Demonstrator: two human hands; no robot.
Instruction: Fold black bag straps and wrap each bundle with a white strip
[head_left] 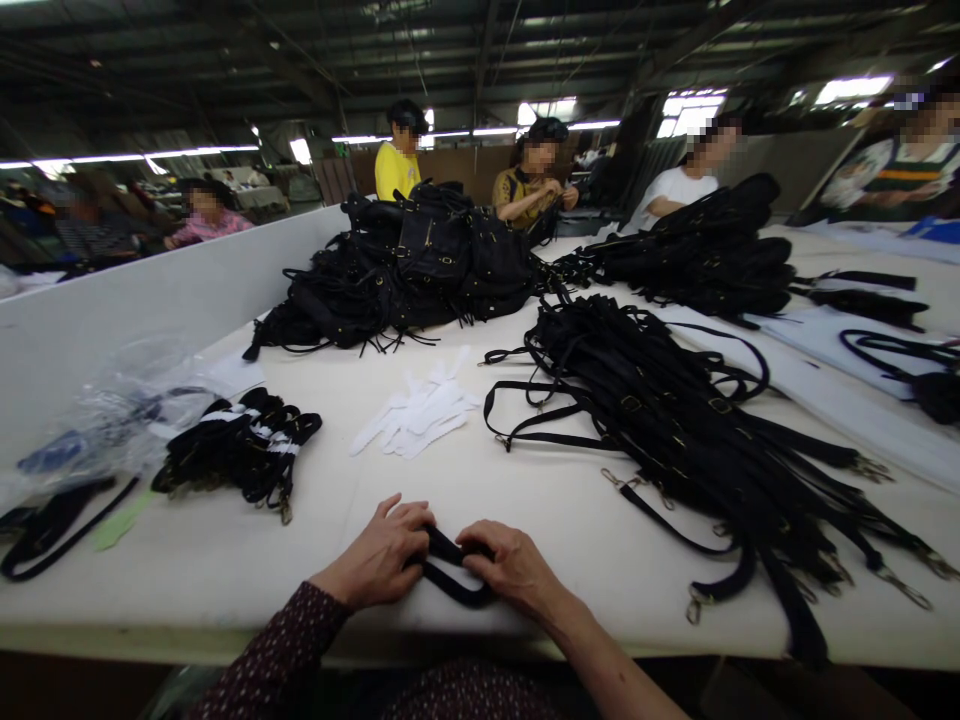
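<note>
Near the table's front edge, a black strap (456,588) lies bent into a flat loop between my hands. My left hand (390,552) grips its left end, with the fingers curled over it. At the other end my right hand (514,565) has thumb and fingers closed on the same strap. Parts of the strap are hidden beneath my fingers. Beyond my hands is a loose stack of white paper strips (420,410). To the right lies a big heap of black straps (660,420) with metal clasps, some hanging toward the front edge.
Bundled black straps (240,445) with white bands sit on the left, beside clear plastic bags (131,410). Black bags (435,255) are piled at the back near a white partition (135,290). Several people work across the pale table (300,590).
</note>
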